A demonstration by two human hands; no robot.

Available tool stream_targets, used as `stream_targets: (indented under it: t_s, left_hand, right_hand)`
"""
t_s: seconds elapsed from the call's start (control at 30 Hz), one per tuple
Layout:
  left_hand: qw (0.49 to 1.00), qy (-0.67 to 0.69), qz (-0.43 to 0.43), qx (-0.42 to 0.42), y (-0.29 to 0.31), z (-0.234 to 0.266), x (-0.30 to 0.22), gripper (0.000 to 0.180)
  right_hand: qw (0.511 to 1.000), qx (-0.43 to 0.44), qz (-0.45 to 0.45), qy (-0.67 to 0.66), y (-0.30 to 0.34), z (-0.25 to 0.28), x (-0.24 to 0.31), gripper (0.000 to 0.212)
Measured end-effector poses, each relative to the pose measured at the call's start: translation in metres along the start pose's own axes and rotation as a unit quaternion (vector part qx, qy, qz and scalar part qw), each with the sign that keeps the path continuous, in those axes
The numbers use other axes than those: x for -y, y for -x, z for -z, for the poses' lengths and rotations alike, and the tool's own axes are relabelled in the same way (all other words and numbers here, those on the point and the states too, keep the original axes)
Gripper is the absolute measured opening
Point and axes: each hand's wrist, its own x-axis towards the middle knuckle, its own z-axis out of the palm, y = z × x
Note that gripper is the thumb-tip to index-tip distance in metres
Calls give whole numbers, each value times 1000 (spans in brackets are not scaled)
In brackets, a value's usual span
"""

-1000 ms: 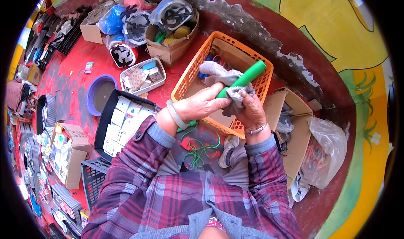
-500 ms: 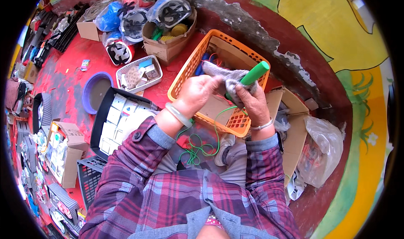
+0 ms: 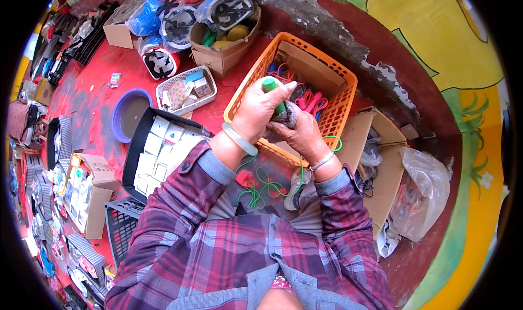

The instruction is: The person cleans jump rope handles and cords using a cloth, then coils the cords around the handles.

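My left hand (image 3: 256, 108) is closed around the green handle (image 3: 270, 85) of a jump rope, whose top end sticks up between the fingers. A grey cloth (image 3: 291, 115) is wrapped about the handle's lower part, and my right hand (image 3: 303, 139) grips it there. The handle's lower end is hidden by the cloth and fingers. Thin green cord (image 3: 261, 187) hangs below in loose loops between my legs. Both hands are above the near part of an orange plastic basket (image 3: 339, 111). Inside it lie pink jump rope handles (image 3: 310, 100) with red cords and a cardboard piece.
A black tray (image 3: 129, 171) of small white boxes stands at left, near a purple basin (image 3: 115, 119) and a white basket (image 3: 210, 98). Bagged helmets (image 3: 224, 9) are at the back. An open cardboard box (image 3: 389, 133) and plastic bag (image 3: 425, 184) sit at right, by the wall.
My left hand has gone from the cloth to the green handle. The handle has moved left and stands more upright; my right hand came left with the cloth, now bunched lower.
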Motion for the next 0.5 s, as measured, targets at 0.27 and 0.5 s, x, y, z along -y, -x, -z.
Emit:
stream_targets:
  t_s: [0.27, 0.5]
  left_hand:
    - [993, 103, -31, -49, -2, -4, 17, 15]
    - [987, 134, 82, 29, 1, -7, 9, 37]
  right_hand:
    - [983, 89, -159, -2, -6, 3, 3, 36]
    - [938, 242, -98, -230, -3, 6, -18, 36]
